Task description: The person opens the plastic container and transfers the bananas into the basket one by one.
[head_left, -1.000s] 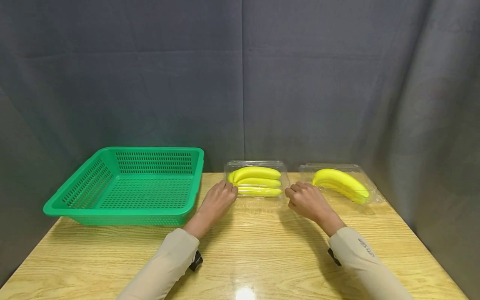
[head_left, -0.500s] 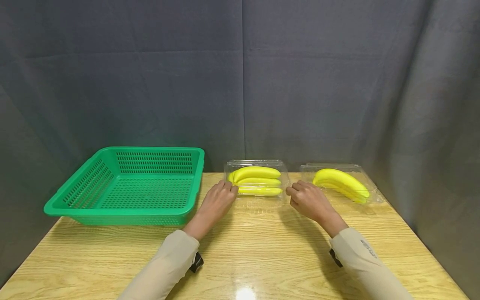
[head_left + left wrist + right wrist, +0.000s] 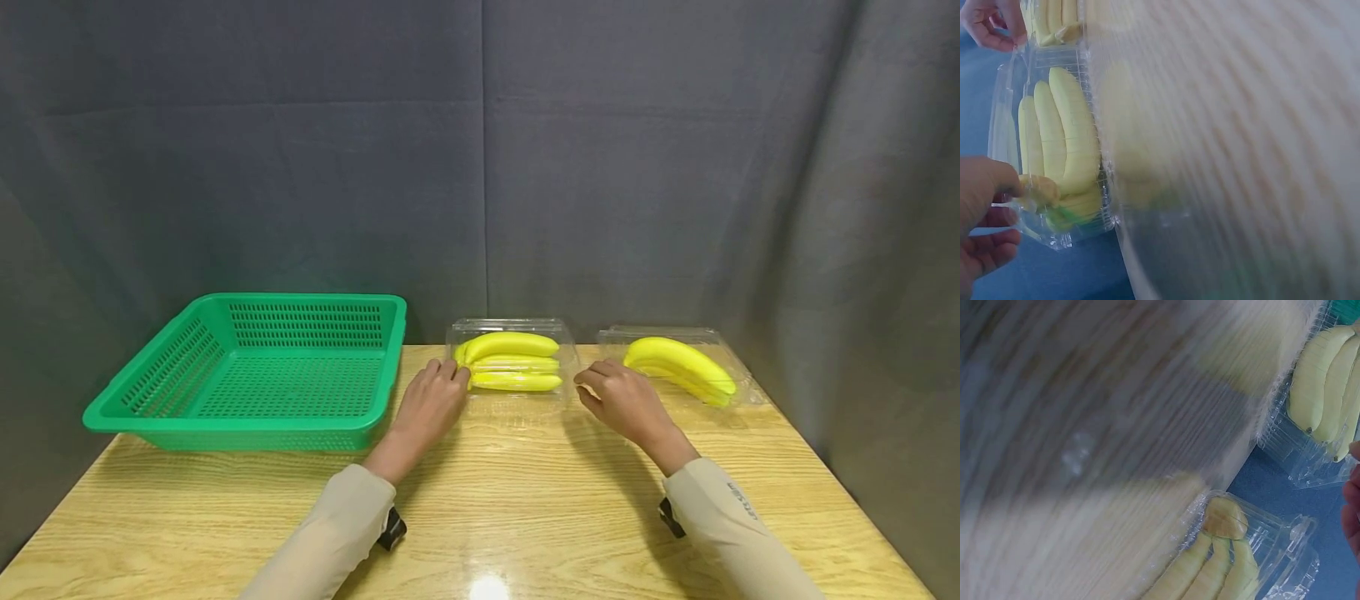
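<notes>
A clear plastic clamshell box (image 3: pixel 540 392) with a bunch of bananas (image 3: pixel 513 364) inside stands at the back middle of the table. My left hand (image 3: pixel 432 404) is at its front left corner; in the left wrist view the index fingertip reaches the box edge, with the other fingers bent loosely apart from it. At the front right corner is my right hand (image 3: pixel 621 402), thumb and index finger parted beside the rim. Its fingertips also show by the box corner in the left wrist view, and the right wrist view catches only part of this hand (image 3: pixel 1351 500).
To the right, a second clear clamshell box (image 3: pixel 716 337) holds another banana bunch (image 3: pixel 681 367). A green slotted plastic basket (image 3: pixel 247 423) stands on the left of the wooden table (image 3: pixel 495 500). Behind everything hangs a grey curtain (image 3: pixel 480 167).
Fingers of both hands have loosened slightly at the box corners, and the right thumb and index finger have parted. The boxes and basket stay where they were.
</notes>
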The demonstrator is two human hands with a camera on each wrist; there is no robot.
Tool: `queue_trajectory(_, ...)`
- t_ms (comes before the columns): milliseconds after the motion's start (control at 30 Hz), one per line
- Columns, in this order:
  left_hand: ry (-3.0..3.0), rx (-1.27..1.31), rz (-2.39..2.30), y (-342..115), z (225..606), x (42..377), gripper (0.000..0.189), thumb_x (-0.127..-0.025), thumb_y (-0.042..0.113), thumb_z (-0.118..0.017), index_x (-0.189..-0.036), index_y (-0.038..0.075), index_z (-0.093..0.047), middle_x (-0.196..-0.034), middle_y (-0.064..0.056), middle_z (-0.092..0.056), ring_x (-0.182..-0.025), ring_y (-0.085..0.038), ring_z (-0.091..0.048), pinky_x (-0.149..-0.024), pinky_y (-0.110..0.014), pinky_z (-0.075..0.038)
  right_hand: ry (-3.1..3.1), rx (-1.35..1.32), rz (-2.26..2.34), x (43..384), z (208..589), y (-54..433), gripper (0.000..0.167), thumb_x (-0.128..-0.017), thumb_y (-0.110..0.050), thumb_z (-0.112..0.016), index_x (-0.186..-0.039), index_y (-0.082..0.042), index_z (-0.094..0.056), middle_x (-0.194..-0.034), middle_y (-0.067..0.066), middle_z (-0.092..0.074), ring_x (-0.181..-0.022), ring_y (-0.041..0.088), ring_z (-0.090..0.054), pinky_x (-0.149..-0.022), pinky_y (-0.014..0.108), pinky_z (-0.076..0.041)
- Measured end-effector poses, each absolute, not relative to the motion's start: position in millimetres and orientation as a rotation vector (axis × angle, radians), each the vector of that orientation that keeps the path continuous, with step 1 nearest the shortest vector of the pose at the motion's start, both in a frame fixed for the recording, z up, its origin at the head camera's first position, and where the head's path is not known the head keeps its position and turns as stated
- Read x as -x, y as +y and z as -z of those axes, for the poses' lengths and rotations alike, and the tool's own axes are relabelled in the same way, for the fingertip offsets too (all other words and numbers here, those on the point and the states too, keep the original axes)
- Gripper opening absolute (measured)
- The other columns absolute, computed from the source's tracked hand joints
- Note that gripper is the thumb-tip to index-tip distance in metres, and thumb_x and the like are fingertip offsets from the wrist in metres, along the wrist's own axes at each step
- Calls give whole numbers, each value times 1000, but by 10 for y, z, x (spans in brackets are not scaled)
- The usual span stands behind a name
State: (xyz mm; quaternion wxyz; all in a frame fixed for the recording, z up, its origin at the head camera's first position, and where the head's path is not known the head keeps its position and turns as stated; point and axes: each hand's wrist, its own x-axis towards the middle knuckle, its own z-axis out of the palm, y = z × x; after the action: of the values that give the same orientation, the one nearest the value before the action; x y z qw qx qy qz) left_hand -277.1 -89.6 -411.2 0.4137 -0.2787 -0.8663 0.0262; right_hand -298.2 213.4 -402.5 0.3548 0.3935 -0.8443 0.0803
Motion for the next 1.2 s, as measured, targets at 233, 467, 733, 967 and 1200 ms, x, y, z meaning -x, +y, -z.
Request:
queue_trajectory(233,-2195,736,97,-906,4118,2782,7,-84,-1,-69,-83,1,-62,-79,-12,-59,-67,-26,-54,-55,-32,-47,-2203,-969,-268,2978,4024,2159,11,-77,0,-79,-85,-4,-73,-83,5,-67,-71,20,-64,-56,34,-54)
queue_trajectory(467,-2219,703,388,-908,4096,2768,9,-85,2,-72,-85,0,-64,-85,-11,-60,-76,-27,-54,-68,-36,-50,-2228,-950,-332,2962,3980,2161,11,-80,-2,-78,-89,-3,-72,-83,6,-67,-68,19,-63,-56,33,-53)
queue_trajectory(733,-2217,636,694,-893,4032,2779,6,-86,1,-72,-86,2,-66,-88,-9,-62,-87,-28,-57,-76,-36,-51,-2195,-953,-438,2975,3918,2161,13,-79,-1,-78,-90,-1,-72,-84,8,-67,-67,20,-63,-56,34,-53)
queue_trajectory(967,-2178,577,852,-870,3985,2810,7,-85,1,-73,-86,-1,-67,-87,-11,-63,-87,-30,-58,-78,-39,-50,-2187,-908,-513,2988,3865,2153,13,-79,-1,-79,-90,-1,-73,-88,10,-69,-75,26,-67,-63,40,-56)
queue_trajectory(1200,-2120,470,1002,-850,3970,2841,7,-84,2,-75,-88,-2,-70,-88,-13,-66,-85,-31,-60,-75,-41,-49,-2147,-870,-616,3022,3841,2128,13,-79,-2,-79,-90,1,-73,-85,13,-69,-73,30,-67,-61,43,-55)
